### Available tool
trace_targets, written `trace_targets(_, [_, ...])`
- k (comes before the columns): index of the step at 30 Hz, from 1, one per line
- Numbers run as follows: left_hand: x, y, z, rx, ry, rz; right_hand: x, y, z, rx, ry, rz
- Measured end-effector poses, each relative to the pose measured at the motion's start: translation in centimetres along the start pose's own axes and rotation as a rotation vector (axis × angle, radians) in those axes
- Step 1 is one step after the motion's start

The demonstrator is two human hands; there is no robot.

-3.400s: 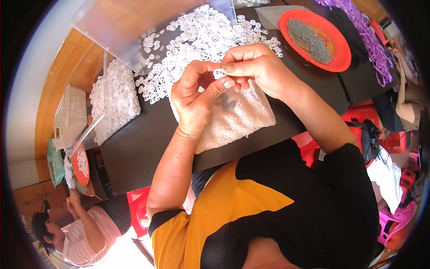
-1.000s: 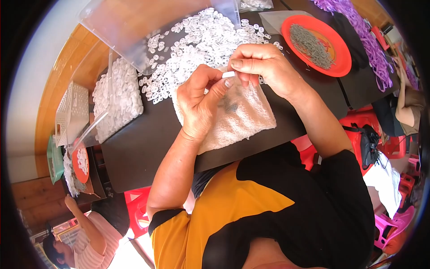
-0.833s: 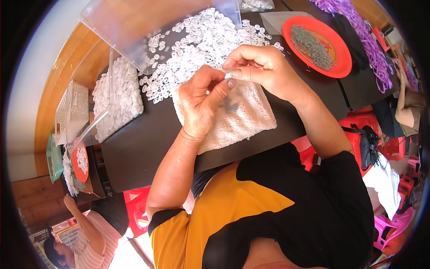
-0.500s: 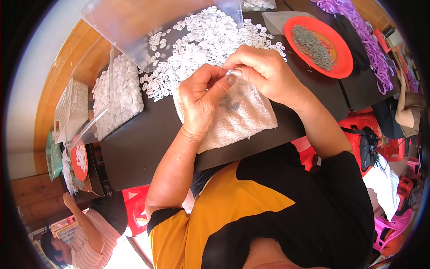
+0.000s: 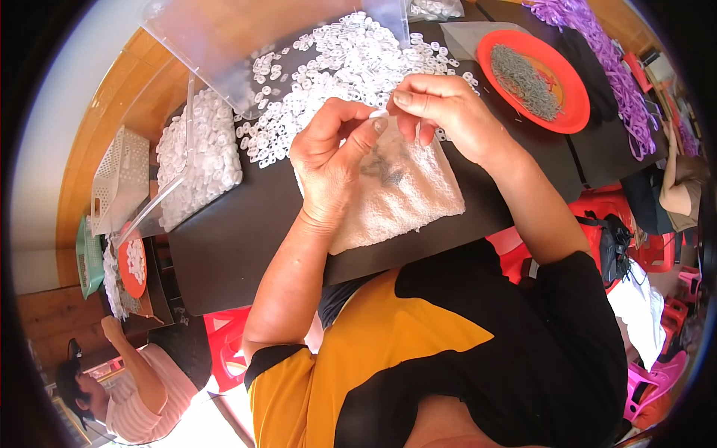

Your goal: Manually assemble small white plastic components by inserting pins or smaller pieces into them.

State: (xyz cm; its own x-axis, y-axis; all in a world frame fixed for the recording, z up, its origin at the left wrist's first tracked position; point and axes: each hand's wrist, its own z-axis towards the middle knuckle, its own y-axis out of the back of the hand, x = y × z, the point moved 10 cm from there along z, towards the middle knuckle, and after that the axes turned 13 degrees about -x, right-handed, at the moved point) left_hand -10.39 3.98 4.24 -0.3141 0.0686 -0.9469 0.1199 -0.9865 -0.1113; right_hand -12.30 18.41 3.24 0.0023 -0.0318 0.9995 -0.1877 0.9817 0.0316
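1. Pinched between thumb and forefinger of left hand [image 5: 327, 157]: small white piece [image 5: 379, 113], raised near far edge of pale cloth [image 5: 411, 201].
2. Just beside, apart from piece: right hand [image 5: 452, 119], thumb close to curled forefinger; cannot tell whether gripping anything.
3. Below hands: cloth laid on dark table [image 5: 239, 257], dark grey patch [image 5: 385, 168] on top.
4. Beyond cloth: loose heap of white pieces [image 5: 355, 52].
5. Right of heap: red plate [image 5: 573, 116] bearing thin grey pieces [image 5: 524, 82].
6. Farther right: purple ribbons [image 5: 609, 67].
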Motion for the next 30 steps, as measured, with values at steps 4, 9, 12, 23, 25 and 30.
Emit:
trace_targets(4, [-1.5,-1.0,-0.1,0.084,-0.219,0.045,-1.4,-1.2,-0.5,0.101,-0.222,0.209])
trace_targets(9, [-1.9,-1.3,-0.3,0.108,-0.275,0.105,-1.3,-0.8,-0.4,0.116,-0.222,0.282])
trace_targets(12, [-1.7,-1.4,-0.4,0.088,-0.234,0.124,-1.3,-0.4,0.0,0.094,-0.18,0.3])
trace_targets(23, [-2.1,-1.4,-0.7,0.095,-0.348,0.223,-0.1,-0.2,-0.6,-0.042,-0.047,0.156])
trace_targets(25, [-2.5,-2.0,-1.0,0.117,-0.368,0.235,0.1,-0.3,-0.6,-0.061,0.005,0.141])
trace_targets(30, [-2.2,-1.3,-0.7,0.081,-0.339,0.253,-0.3,-0.1,-0.7,-0.065,-0.051,0.159])
